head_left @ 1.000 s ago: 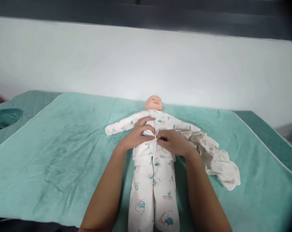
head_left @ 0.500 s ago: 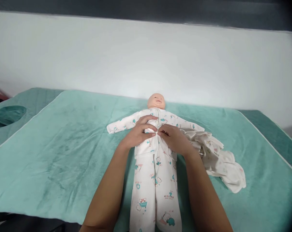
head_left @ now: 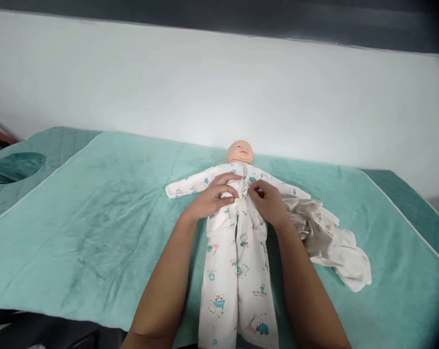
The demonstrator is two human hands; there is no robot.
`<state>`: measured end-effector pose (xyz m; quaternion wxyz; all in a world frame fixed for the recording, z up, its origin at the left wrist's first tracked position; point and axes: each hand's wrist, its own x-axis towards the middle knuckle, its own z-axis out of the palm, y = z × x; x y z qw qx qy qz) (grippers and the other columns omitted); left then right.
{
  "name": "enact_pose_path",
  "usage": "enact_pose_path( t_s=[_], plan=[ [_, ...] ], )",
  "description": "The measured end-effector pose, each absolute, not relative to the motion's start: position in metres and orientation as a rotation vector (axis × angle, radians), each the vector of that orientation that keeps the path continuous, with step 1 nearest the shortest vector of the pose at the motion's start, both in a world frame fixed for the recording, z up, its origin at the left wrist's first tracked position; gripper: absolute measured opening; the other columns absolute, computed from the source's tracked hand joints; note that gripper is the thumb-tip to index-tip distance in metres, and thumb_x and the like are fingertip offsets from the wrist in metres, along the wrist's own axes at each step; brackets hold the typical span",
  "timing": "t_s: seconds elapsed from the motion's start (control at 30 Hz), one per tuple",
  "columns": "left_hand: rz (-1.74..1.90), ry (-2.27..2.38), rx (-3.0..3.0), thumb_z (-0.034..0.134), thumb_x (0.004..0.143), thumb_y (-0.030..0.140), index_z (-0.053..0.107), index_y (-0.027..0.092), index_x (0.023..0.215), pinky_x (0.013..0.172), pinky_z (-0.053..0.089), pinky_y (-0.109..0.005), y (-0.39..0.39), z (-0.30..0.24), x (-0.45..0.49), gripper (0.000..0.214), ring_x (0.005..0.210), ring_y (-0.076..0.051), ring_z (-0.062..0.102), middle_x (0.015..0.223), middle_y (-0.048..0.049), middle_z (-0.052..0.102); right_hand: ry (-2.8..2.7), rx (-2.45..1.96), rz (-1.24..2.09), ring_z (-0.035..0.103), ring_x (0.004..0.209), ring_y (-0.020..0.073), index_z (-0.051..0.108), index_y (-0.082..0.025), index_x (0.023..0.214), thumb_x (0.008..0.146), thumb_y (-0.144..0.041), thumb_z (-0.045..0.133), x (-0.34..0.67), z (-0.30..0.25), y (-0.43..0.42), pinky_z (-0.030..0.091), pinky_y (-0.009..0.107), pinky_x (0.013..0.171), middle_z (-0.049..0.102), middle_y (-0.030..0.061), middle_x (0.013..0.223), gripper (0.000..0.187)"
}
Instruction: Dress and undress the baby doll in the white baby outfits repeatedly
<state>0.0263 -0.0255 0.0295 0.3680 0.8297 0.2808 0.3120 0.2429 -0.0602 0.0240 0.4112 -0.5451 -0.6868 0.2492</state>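
Note:
A baby doll (head_left: 240, 151) lies on its back, dressed in a white printed shirt (head_left: 219, 222) and matching trousers (head_left: 219, 271). My left hand (head_left: 214, 196) rests on the shirt's chest from the left, with thumb and index finger closed together at the front opening. On the opposite side my right hand (head_left: 268, 201) pinches the shirt's other front edge between thumb and fingers. A small gap separates the two hands, and the shirt front is creased and parted between them. The doll's sleeves stretch out to both sides.
A crumpled white printed garment (head_left: 324, 237) lies just right of my right forearm. Under everything spreads a green padded cover (head_left: 95, 218), with a round opening (head_left: 15, 167) at its left. A white wall (head_left: 219, 82) rises behind the doll's head.
My right hand has moved up and rightward, away from my left, taking the shirt's edge along. Earlier the fingertips met at the front; now the shirt front parts there. The view has shifted slightly.

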Motion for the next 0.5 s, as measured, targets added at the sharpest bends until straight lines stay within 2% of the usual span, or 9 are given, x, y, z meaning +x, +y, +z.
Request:
enact_pose_path(
  t_s=[0.2,0.33,0.4,0.5],
  plan=[
    [0.886,0.629,1.875,0.06,0.091,0.034,0.067,0.021,0.094,0.12,0.027,-0.046,-0.024,0.026,0.023,0.015,0.145,-0.027,0.036,0.151,-0.0087,0.047,-1.454,-1.259,0.897,0.042,0.063,0.0108,0.056,-0.019,0.073,0.082,-0.036,0.063,0.247,0.017,-0.059,0.034,0.024,0.059,0.049,-0.004,0.069,0.02],
    [1.057,0.547,1.499,0.065,0.087,0.033,0.065,0.019,0.09,0.116,0.032,-0.049,-0.023,0.022,0.015,0.015,0.139,-0.031,0.044,0.148,-0.0111,0.052,-1.093,-1.19,0.798,0.04,0.064,0.0105,0.054,-0.02,0.072,0.082,-0.038,0.063,0.247,0.006,-0.064,0.034,0.023,0.06,0.045,-0.0052,0.067,0.023],
    [1.179,0.503,1.311,0.07,0.082,0.032,0.065,0.018,0.089,0.115,0.034,-0.049,-0.024,0.021,0.009,0.016,0.138,-0.032,0.046,0.144,-0.0106,0.056,-0.924,-1.217,0.706,0.044,0.067,0.0115,0.053,-0.02,0.075,0.084,-0.042,0.059,0.251,-0.006,-0.065,0.039,0.023,0.064,0.048,-0.0044,0.071,0.024],
    [1.401,0.481,1.051,0.075,0.075,0.029,0.066,0.02,0.089,0.112,0.039,-0.046,-0.026,0.015,-0.001,0.019,0.132,-0.03,0.053,0.137,-0.0087,0.062,-0.855,-1.319,0.63,0.055,0.08,0.0156,0.056,-0.02,0.086,0.087,-0.047,0.053,0.259,-0.023,-0.069,0.046,0.028,0.078,0.059,0.0006,0.085,0.027]
  ],
)
